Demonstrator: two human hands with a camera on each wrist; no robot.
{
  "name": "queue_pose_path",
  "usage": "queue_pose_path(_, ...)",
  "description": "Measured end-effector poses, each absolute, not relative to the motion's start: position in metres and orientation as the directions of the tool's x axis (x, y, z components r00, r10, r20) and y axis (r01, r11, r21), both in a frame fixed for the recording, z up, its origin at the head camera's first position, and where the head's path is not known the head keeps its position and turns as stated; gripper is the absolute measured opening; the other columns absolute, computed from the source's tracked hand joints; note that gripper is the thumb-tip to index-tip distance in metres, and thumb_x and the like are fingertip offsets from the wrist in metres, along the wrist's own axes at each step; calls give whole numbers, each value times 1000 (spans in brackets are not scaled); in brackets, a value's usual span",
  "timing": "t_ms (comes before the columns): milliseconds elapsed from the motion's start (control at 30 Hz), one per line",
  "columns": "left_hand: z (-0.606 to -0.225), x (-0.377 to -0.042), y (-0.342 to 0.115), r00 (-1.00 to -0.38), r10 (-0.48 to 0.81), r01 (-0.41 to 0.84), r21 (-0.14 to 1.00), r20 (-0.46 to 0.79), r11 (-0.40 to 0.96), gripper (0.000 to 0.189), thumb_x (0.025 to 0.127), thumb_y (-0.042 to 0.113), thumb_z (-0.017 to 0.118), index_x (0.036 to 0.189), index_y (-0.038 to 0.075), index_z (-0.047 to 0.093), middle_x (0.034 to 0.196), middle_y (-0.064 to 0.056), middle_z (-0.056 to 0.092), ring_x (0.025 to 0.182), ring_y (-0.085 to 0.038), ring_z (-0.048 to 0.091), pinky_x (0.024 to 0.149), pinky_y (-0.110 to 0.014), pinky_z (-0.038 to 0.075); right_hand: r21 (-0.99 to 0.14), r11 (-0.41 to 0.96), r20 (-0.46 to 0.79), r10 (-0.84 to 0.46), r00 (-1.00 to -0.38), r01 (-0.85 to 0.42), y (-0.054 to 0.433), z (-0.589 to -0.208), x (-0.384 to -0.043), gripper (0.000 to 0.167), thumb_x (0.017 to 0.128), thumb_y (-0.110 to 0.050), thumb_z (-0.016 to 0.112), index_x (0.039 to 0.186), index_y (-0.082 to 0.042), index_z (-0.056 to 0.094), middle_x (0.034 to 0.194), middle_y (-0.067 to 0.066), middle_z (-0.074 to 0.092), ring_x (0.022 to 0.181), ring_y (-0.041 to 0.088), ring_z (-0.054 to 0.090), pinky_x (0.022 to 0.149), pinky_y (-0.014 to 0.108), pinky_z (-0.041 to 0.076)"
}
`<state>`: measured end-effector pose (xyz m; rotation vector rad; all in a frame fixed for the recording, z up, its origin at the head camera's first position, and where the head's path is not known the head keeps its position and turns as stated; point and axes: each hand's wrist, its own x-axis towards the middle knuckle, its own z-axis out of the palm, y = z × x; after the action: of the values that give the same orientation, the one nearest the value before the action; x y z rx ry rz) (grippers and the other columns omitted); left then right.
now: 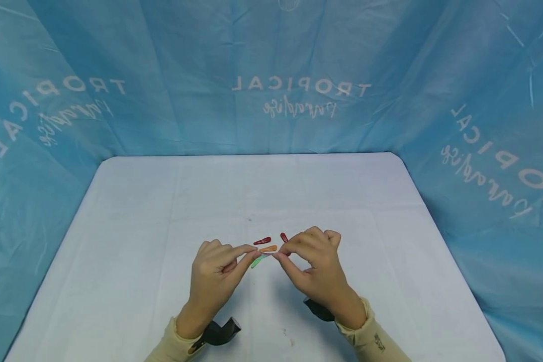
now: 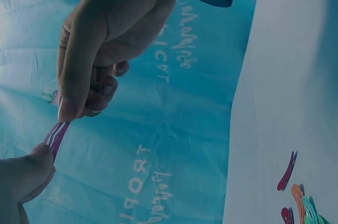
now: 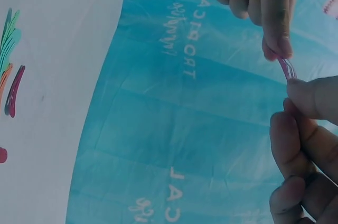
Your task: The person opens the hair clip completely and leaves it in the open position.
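While left hand (image 1: 214, 271) and right hand (image 1: 319, 266) pinch opposite ends thumb-to-finger, presumably for steadiness, the purple clip (image 2: 59, 138) spans them, left in the left-wrist view; orange clip (image 2: 298, 198), lower right.

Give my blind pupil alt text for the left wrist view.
A left hand and a right hand pinch opposite ends of a slim purple hair clip before a white-lettered blue curtain. Lower right, slim red, orange and green hair clips lie on a white cloth-covered table.
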<state>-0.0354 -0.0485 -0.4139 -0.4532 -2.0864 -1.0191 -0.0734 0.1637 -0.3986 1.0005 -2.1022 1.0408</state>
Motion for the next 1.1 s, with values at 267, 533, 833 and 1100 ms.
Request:
queue_pose_path(267,-417,-37,-43,-600,-48,581,476,799,660,29,93,41,72,85,14,82,49,10,26,54,-6,21,61,-23,18,-326,427,820,-316,-477,-843,159,-398,-75,23,95,-29,72,78,-16,79,77,-7,69,75,15,54,75,45,21)
queue_pose_path(533,-417,-38,-40,-569,-68,561,447,820,696,33,94,42,70,83,13,82,49,9,27,52,-9,23,59,-25,19,-306,452,838,-291,-462,-838,155,-398,-75,23,95,-28,73,78,-14,79,77,-5,68,74,16,55,75,45,21)
queue_pose_path(833,-418,-36,-39,-541,-62,563,416,839,714,31,95,38,71,81,13,81,49,10,29,53,-8,24,59,-24,20,-290,453,834,-312,-455,-843,155,-398,-76,21,94,-27,74,80,-12,81,79,-4,69,75,17,56,74,46,22)
queue_pose_path(1100,-419,-37,-37,-540,-60,554,408,839,726,30,94,38,72,82,13,81,48,10,30,52,-8,24,58,-24,20,-302,465,829,-304,-470,-832,156,-399,-76,22,94,-27,73,81,-11,81,78,-4,69,75,17,56,74,47,21)
